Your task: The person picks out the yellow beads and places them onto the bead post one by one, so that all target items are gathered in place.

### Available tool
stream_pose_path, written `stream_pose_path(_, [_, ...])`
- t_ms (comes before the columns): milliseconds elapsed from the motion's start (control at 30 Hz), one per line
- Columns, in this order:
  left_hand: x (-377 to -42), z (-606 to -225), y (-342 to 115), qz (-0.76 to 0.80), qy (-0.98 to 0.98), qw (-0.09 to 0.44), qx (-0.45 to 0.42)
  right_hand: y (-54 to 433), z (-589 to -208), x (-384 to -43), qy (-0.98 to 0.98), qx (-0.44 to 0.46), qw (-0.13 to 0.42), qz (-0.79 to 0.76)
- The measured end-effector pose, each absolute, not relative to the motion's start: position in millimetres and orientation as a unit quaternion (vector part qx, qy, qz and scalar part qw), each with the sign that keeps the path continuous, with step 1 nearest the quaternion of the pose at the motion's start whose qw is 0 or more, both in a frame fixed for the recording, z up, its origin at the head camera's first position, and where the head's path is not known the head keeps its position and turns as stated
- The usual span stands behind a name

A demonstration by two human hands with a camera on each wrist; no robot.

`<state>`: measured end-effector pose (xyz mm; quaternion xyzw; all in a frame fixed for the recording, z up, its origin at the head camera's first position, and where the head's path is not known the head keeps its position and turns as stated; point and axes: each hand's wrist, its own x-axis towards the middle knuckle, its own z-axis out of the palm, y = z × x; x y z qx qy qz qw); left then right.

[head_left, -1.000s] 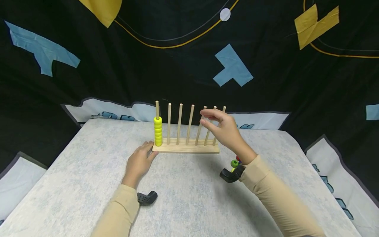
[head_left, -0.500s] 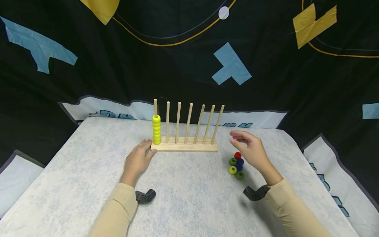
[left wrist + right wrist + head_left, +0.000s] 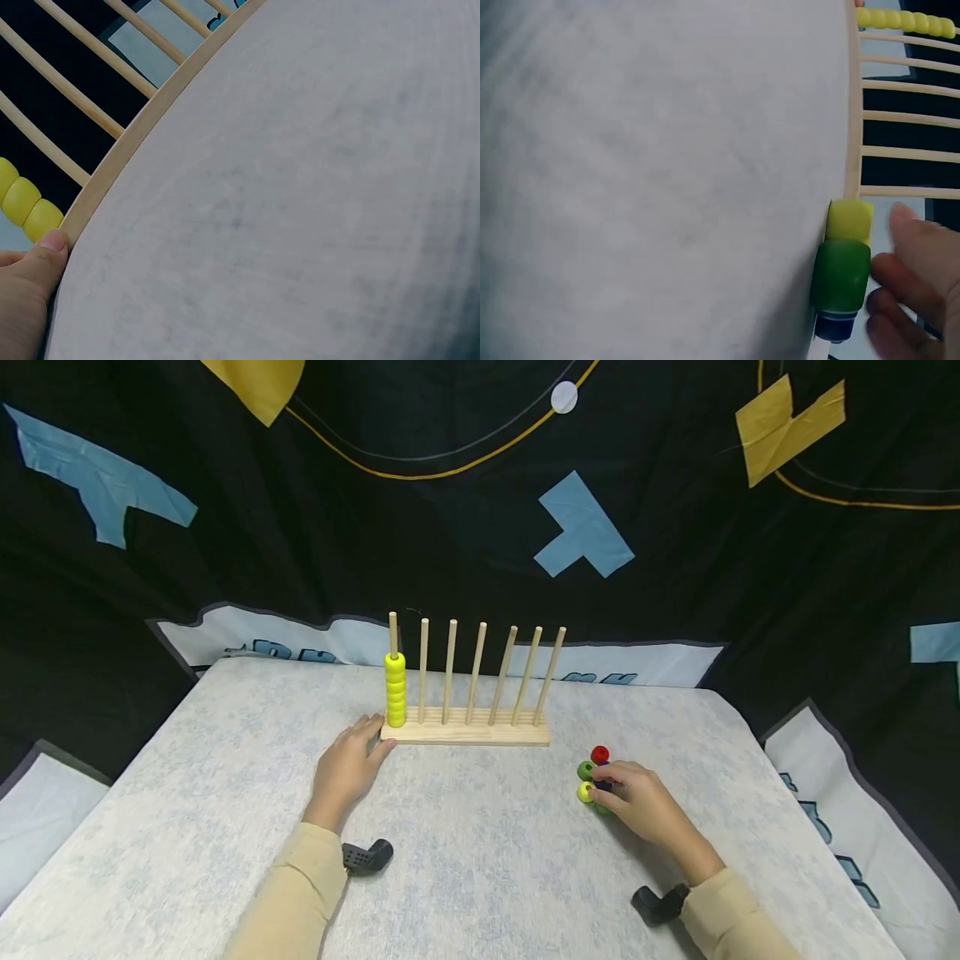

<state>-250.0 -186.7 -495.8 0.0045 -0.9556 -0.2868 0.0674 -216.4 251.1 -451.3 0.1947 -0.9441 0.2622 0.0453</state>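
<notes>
A wooden peg rack stands near the back of the table, with several upright pegs. Yellow beads are stacked on its leftmost peg. My left hand holds the rack's left end, the thumb against the base in the left wrist view. My right hand reaches low over a loose cluster of beads, thumb and fingers apart. Beside its fingertips sit a yellow bead and a green bead; a red bead lies just behind. Dark blue beads and another green bead are partly hidden by the hand in the head view.
The pale mottled table reaches to a black cloth backdrop close behind the rack. Black wrist cameras jut inward from both sleeves. The remaining rack pegs carry no beads.
My right hand has moved from the rack's right-hand pegs to the right, then down and toward me over the loose beads. The left hand keeps its place at the rack.
</notes>
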Motion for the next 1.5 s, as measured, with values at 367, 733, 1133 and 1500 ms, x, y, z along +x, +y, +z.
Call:
stream_pose_path(367, [-249, -494, -186, -0.285, -0.956, 0.069, 0.003, 248, -456, -216, -0.950, 0.192, 0.036, 0.243])
stream_pose_path(733, [-248, -496, -186, -0.288, -0.955, 0.075, -0.002, 247, -458, -219, -0.947, 0.205, 0.052, 0.240])
stream_pose_path(1133, [-249, -496, -187, -0.287, -0.955, 0.074, 0.000, 240, -461, -223, -0.951, 0.192, 0.031, 0.242])
stream_pose_path(1500, [-249, -497, -187, -0.289, -0.954, 0.078, -0.001, 235, -459, -222, -0.949, 0.195, 0.047, 0.244])
